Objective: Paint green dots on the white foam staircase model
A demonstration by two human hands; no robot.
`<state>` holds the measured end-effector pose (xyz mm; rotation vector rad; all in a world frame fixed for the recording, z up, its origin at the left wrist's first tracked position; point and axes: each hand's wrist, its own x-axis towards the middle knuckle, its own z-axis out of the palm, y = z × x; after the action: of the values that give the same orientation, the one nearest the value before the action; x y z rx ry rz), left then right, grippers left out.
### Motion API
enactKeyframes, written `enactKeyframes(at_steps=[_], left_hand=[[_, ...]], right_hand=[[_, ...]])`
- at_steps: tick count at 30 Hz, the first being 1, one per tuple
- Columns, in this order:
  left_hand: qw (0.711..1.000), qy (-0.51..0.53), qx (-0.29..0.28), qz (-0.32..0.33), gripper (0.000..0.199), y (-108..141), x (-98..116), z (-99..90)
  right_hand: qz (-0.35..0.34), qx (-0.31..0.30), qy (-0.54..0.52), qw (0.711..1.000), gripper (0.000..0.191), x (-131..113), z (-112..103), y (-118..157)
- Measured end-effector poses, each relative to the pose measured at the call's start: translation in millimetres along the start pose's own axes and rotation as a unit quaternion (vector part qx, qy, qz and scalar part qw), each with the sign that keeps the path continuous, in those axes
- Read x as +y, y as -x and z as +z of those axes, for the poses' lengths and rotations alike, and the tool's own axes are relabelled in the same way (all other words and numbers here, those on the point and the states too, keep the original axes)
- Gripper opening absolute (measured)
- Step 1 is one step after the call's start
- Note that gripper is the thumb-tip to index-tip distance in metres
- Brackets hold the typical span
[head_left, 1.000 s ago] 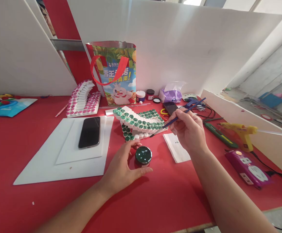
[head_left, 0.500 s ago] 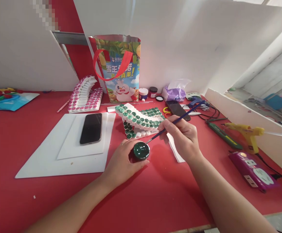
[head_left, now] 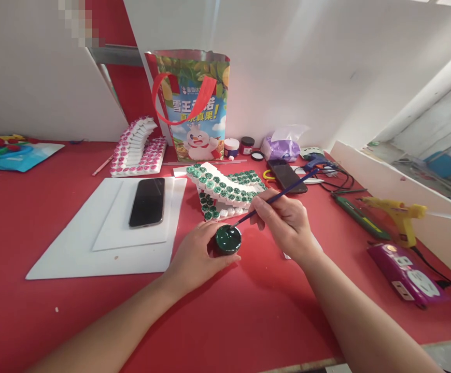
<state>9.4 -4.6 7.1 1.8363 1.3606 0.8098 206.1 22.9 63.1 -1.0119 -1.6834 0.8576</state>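
Observation:
My left hand [head_left: 198, 251] is wrapped round a small open jar of dark green paint [head_left: 228, 239] at the middle of the red table. In my right hand [head_left: 282, 220] is a thin blue-handled paintbrush [head_left: 274, 199], pinched like a pen, its tip at the paint near the jar's far rim. Just behind the jar stands a white curved craft piece [head_left: 225, 191] covered with rows of small round rosettes. Most rosettes are green; several along its lower front edge are white. A white strip [head_left: 316, 243] lies partly hidden under my right hand.
Left of me a black phone [head_left: 146, 202] lies on white boards [head_left: 73, 259]. Behind are a pink-dotted craft piece [head_left: 136, 150], a printed bag [head_left: 198, 109], paint jars [head_left: 247, 145] and purple tissues [head_left: 282, 147]. To the right are a glue gun [head_left: 400, 215], green cutter [head_left: 360, 216] and purple power strip [head_left: 404, 274].
The brush has moved left and down, its tip now over the paint inside the jar. My right hand has shifted slightly left with it. The left hand keeps its hold; the view has shifted slightly.

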Motion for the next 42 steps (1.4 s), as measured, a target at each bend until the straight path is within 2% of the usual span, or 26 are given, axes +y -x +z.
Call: enactKeyframes(at_steps=[10,21,31,39,42], left_hand=[[1.0,-0.004,-0.007,0.003,0.044,-1,2,-1.0],[1.0,-0.01,-0.017,-0.001,0.052,0,2,-3.6],[0.999,0.004,0.006,0.046,0.047,-1,-2,-0.9],[0.999,0.002,0.002,0.041,0.048,0,-5,-0.6],[0.999,0.003,0.002,0.043,0.048,0,-6,-0.3]], right_hand=[[-0.011,-0.003,0.011,1.0,0.031,2,0,0],[-0.024,0.088,-0.063,0.994,0.024,11,-2,-3],[-0.031,0.039,0.065,0.997,0.028,15,4,-5],[-0.005,0.078,0.027,0.997,0.027,24,-2,-8],[-0.006,0.066,0.012,0.998,0.023,26,-2,-9]])
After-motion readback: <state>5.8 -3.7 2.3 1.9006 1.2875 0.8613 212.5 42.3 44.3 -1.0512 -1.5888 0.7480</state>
